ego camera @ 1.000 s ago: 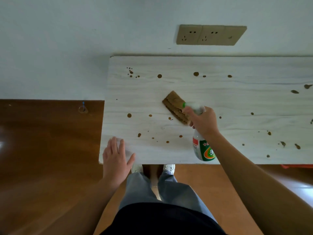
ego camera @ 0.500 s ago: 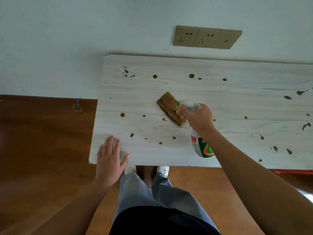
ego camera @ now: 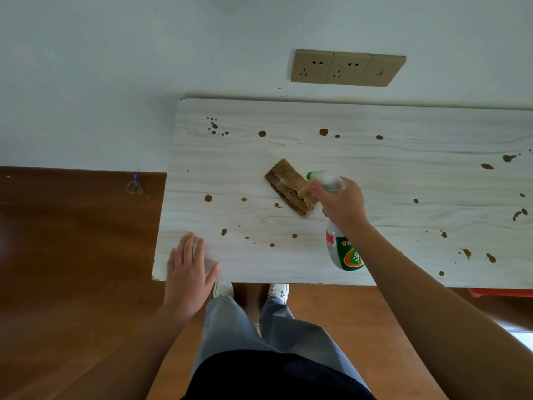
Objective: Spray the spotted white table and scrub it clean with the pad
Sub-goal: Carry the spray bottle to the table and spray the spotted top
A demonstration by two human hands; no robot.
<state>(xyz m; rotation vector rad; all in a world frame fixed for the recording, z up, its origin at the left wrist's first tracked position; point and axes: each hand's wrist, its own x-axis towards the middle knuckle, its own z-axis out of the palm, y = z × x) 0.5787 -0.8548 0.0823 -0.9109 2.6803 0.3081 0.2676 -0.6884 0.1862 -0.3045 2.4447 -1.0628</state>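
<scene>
White wood-grain desk (ego camera: 375,174) carries brown spots (ego camera: 262,133); the pad (ego camera: 288,186) is brown, the spray bottle (ego camera: 343,252) white with green-orange-red label.

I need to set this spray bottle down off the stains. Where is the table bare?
Barest: the table stretch right of the right hand, bar one small spot. Also the near edge strip between left hand and spray bottle. Crowded: spots left of the pad.
</scene>
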